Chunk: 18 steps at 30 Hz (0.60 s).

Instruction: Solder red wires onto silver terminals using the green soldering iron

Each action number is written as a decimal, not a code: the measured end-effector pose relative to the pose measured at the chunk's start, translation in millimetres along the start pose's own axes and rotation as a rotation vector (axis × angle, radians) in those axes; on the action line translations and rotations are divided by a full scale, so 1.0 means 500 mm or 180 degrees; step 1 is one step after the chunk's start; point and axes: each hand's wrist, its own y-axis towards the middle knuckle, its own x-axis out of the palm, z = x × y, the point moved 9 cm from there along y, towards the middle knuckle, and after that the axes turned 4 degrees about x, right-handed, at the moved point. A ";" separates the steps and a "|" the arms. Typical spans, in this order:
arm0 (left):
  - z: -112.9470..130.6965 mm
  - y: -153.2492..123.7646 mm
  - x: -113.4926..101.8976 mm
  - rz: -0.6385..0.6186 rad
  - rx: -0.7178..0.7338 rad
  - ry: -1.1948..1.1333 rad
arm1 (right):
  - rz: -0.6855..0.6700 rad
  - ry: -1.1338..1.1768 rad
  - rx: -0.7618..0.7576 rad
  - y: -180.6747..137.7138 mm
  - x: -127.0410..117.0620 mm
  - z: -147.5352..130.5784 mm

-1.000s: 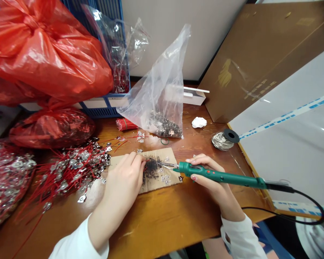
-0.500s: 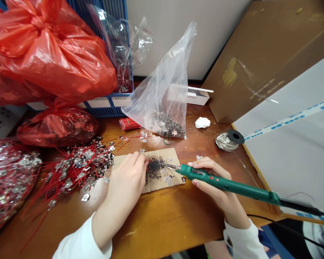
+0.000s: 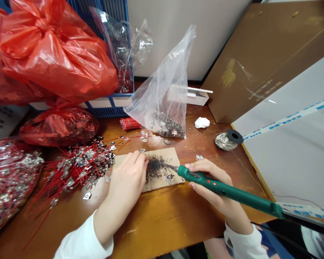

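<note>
- Head view: a green soldering iron [image 3: 226,189] slants across the right edge of the cardboard piece [image 3: 158,185], its slim grey metal nose over the scorched patch [image 3: 153,166]; whether the tip touches is too small to tell. Its body is smooth, with two orange-red buttons and a black cord end.
- Right of the cardboard, the right hand [image 3: 221,202] is wrapped partly round the iron, thumb and fingers on opposite sides.
- Over the cardboard's left part, the left hand [image 3: 131,173] has its fingers bent and drawn together by the patch; what they pinch is hidden.
- Compared with half a second ago, the iron's cord end sits lower, so the body slopes more steeply; the left hand stays at the patch.
- Beyond the cardboard, a clear bag [image 3: 169,90] holds small dark bits at its bottom.
- Left of the cardboard lie loose red wires with metal tabs [image 3: 82,163]; farther left, a clear sack [image 3: 12,183] is full of similar pieces.
- Beyond those wires, a blue crate [image 3: 102,112] holds a clear bag with red contents, near knotted red bags [image 3: 59,68].
</note>
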 end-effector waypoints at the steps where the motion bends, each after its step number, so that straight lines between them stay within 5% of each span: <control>1: 0.000 0.001 0.001 -0.0014 -0.0001 -0.0003 | 0.0020 -0.0011 0.0025 0.001 -0.001 0.001; 18: -0.006 -0.003 0.001 -0.0009 -0.0076 -0.0069 | 0.0447 0.0697 0.0705 0.017 -0.023 0.060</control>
